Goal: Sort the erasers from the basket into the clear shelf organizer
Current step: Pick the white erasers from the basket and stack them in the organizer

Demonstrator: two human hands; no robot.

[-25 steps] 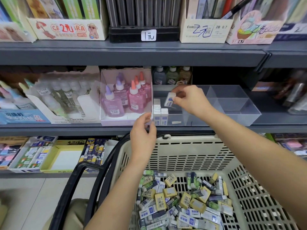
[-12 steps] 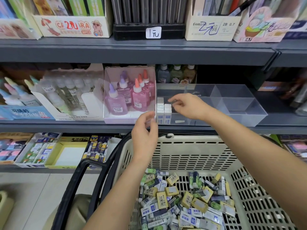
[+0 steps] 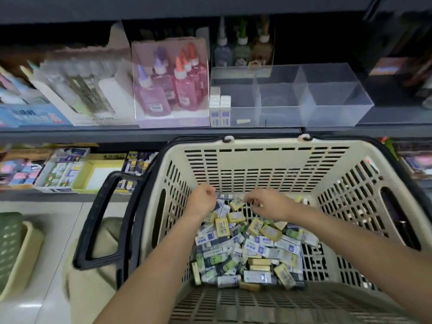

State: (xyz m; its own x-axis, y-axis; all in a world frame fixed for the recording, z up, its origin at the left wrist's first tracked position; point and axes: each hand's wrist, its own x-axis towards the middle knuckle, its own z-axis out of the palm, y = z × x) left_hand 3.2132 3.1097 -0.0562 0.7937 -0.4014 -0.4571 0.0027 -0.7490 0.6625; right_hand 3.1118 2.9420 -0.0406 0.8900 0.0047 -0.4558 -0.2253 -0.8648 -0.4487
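Head view; both hands inside the basket (image 3: 257, 146), over the far end of the loose erasers (image 3: 252, 249). Right hand (image 3: 271, 204): fingers curled, fingertips (image 3: 248, 199) pinching the right corner of a tilted yellow eraser (image 3: 236, 203); the eraser lies just left of the fingertips. Left hand (image 3: 202, 199): fingers curled downward at the pile's far-left edge; contents hidden, cannot tell. Clear organizer (image 3: 327, 101) on the shelf above; white erasers (image 3: 219, 111) stand upright in its left compartment.
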